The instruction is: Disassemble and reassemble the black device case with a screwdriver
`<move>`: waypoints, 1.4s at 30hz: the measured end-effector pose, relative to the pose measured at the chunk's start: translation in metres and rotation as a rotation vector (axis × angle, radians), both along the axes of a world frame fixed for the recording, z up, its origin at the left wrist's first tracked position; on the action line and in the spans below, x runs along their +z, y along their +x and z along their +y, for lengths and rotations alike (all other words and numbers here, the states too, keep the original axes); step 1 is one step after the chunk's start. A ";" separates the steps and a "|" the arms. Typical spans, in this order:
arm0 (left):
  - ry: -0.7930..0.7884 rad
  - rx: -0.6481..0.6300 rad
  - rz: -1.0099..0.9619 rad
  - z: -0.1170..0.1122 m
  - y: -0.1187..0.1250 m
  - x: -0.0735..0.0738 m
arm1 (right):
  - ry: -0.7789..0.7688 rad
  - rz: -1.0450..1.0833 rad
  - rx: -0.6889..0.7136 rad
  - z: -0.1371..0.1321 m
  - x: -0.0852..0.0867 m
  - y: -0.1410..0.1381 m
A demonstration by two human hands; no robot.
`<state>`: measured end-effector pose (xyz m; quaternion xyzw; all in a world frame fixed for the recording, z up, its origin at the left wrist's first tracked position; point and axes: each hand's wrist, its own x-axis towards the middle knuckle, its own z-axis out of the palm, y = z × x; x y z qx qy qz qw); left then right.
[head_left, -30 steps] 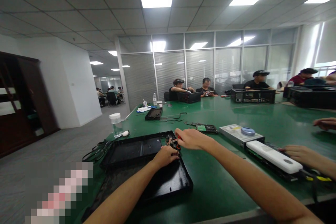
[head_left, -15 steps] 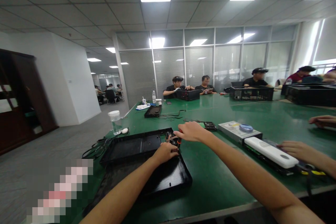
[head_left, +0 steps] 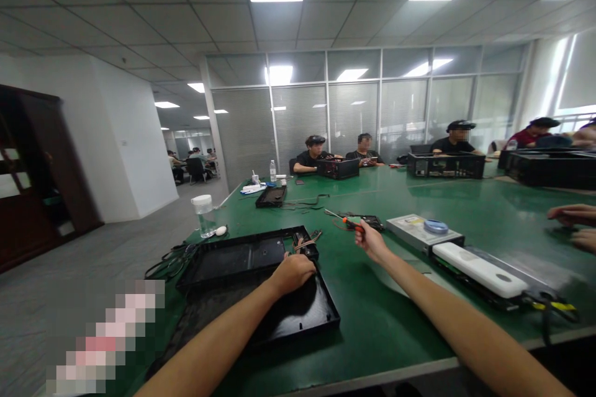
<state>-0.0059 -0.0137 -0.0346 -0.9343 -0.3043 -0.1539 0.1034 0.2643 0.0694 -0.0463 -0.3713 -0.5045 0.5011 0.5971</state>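
My right hand (head_left: 372, 242) is closed around the handle of a screwdriver (head_left: 352, 224) with an orange and black grip. Its thin shaft points up and to the left, over the table and clear of the casing. My left hand (head_left: 294, 273) is curled over the shallow black casing (head_left: 323, 301), its fingertips turned down and hidden. Just behind that hand, a bundle of reddish and pale wires (head_left: 305, 243) lies at the far right corner of the black frame panel (head_left: 251, 254).
Right of my right hand are a grey metal drive box (head_left: 405, 227) with a blue tape roll (head_left: 436, 226) and a long white device (head_left: 479, 270). A lidded plastic jar (head_left: 203, 217) stands left. Another person's hands (head_left: 575, 217) rest at the right edge. Co-workers sit across the green table (head_left: 395, 347).
My right hand has drawn back to the right from the wires, and the screwdriver now shows plainly in it. My left hand stays at the casing. The neighbour's nearer hand has pulled back.
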 end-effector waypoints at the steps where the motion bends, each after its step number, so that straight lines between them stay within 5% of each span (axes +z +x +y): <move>1: -0.002 0.000 0.004 0.000 0.000 0.000 | -0.040 0.064 -0.012 0.001 -0.002 -0.003; 10: -0.112 0.094 -0.035 -0.004 0.001 0.004 | -0.131 0.246 0.130 -0.019 0.001 -0.041; 19: -0.101 0.114 -0.069 -0.002 0.002 0.002 | -0.165 0.333 0.109 -0.013 0.000 -0.029; 27: 0.074 -0.080 0.034 0.002 0.004 0.000 | -0.131 0.331 0.081 -0.012 0.000 -0.031; 33: 0.053 -0.149 0.106 -0.002 0.006 -0.005 | -0.158 0.372 0.144 -0.017 0.006 -0.029; 38: 0.161 -0.183 0.187 -0.008 0.005 0.010 | 0.022 0.223 0.241 -0.030 0.019 -0.042; 42: 0.143 -0.034 0.245 -0.012 -0.008 0.039 | 0.282 -0.286 0.179 -0.075 0.028 -0.056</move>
